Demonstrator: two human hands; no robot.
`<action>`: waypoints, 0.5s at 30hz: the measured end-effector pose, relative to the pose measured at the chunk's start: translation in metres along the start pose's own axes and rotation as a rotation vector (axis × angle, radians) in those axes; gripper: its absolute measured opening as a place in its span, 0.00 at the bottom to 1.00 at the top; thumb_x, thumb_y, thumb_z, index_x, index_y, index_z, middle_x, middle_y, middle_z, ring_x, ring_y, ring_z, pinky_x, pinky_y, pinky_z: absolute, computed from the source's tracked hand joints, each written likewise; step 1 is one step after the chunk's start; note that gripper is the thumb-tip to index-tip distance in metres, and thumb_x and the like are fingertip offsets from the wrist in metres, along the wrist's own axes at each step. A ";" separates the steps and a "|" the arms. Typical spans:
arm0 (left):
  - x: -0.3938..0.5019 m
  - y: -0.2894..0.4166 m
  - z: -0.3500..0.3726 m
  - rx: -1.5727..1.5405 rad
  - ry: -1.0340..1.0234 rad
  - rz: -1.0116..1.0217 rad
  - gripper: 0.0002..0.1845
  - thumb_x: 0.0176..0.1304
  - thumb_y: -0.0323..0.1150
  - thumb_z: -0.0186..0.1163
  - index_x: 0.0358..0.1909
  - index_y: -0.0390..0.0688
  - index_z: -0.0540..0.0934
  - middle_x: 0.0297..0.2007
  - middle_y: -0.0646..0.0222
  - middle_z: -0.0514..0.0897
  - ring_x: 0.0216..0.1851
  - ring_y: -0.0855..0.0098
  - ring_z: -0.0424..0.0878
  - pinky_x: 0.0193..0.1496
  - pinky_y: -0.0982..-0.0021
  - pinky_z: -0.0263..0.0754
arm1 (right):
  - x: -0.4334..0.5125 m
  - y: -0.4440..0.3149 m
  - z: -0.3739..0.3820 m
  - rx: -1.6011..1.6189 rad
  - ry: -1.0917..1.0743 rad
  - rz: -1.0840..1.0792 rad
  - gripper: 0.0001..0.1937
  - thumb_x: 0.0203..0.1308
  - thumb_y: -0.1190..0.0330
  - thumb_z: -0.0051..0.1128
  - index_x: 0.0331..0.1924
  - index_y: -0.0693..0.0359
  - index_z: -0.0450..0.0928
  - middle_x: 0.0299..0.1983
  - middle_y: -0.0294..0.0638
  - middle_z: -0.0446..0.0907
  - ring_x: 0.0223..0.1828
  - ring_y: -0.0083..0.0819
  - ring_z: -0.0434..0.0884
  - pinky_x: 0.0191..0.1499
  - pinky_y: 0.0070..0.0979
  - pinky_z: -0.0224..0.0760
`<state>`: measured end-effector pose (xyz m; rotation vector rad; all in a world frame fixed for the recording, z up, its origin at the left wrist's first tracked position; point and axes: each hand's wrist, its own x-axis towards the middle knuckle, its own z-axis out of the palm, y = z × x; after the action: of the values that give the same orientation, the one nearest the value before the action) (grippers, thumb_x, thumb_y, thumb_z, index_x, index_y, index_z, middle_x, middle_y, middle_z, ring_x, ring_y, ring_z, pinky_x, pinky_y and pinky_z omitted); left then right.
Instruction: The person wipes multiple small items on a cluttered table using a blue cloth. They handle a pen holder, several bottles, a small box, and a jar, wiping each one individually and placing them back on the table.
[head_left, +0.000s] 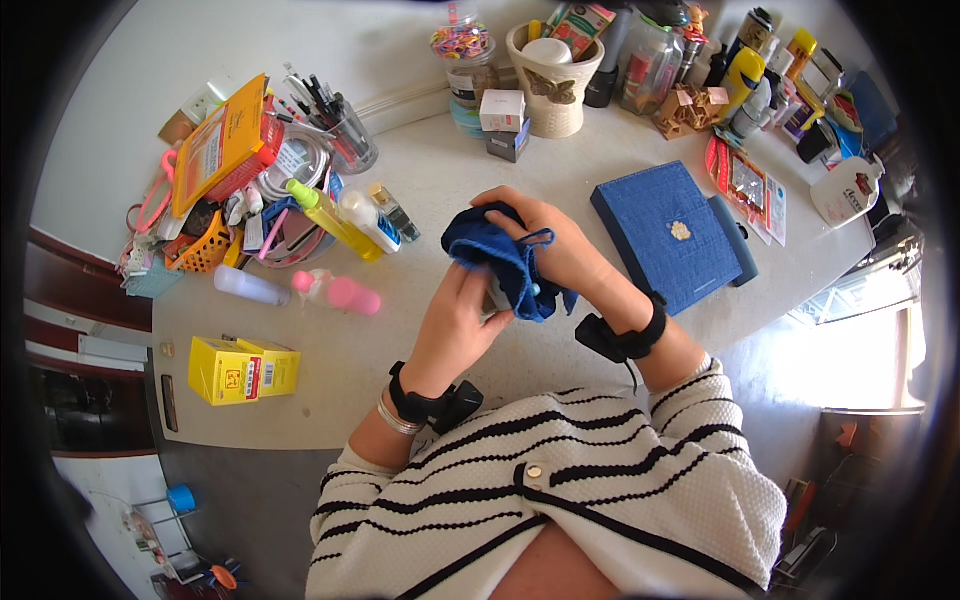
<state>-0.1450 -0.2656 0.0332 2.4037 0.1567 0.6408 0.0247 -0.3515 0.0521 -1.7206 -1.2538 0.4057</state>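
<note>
A dark blue fabric drawstring pouch (499, 244) is held above the table in front of me. My right hand (555, 244) grips the pouch from the right, and its cord loops out beside the fingers. At the pouch's mouth, my left hand (454, 322) has its fingers partly hidden by the fabric. Between its thumb and fingers shows a pale object (496, 298), mostly covered, so its kind is unclear. To the right, a flat blue fabric-covered box (667, 232) with a gold emblem lies on the table (420, 180).
Left of my hands lie a pink-capped bottle (352, 295), a lilac bottle (251, 285) and yellow boxes (244, 371). A yellow spray bottle (334, 221) stands farther back, near a pen cup (352, 142). Behind are small boxes (504, 124) and a cream pot (555, 94).
</note>
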 end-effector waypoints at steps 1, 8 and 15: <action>0.001 0.002 -0.001 0.055 -0.013 0.092 0.32 0.45 0.23 0.73 0.56 0.37 0.75 0.47 0.52 0.79 0.46 0.53 0.80 0.52 0.62 0.77 | 0.001 0.002 0.001 -0.004 -0.006 -0.035 0.14 0.72 0.60 0.48 0.54 0.55 0.76 0.42 0.52 0.83 0.47 0.54 0.81 0.47 0.41 0.73; 0.001 0.010 0.001 -0.131 -0.091 0.230 0.34 0.43 0.17 0.69 0.58 0.42 0.75 0.53 0.58 0.80 0.54 0.52 0.78 0.57 0.61 0.75 | 0.016 0.020 -0.019 0.158 0.162 -0.023 0.13 0.72 0.64 0.51 0.52 0.60 0.79 0.42 0.44 0.84 0.45 0.34 0.81 0.51 0.29 0.73; -0.001 -0.023 -0.009 -0.367 0.015 0.022 0.33 0.53 0.20 0.71 0.62 0.42 0.71 0.63 0.61 0.73 0.65 0.63 0.71 0.59 0.66 0.77 | -0.022 -0.016 -0.085 0.882 0.229 -0.007 0.19 0.72 0.66 0.52 0.63 0.61 0.71 0.50 0.40 0.81 0.53 0.28 0.80 0.59 0.26 0.73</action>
<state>-0.1491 -0.2429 0.0247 2.0498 0.0158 0.6369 0.0664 -0.4114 0.1028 -0.9681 -0.7342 0.6210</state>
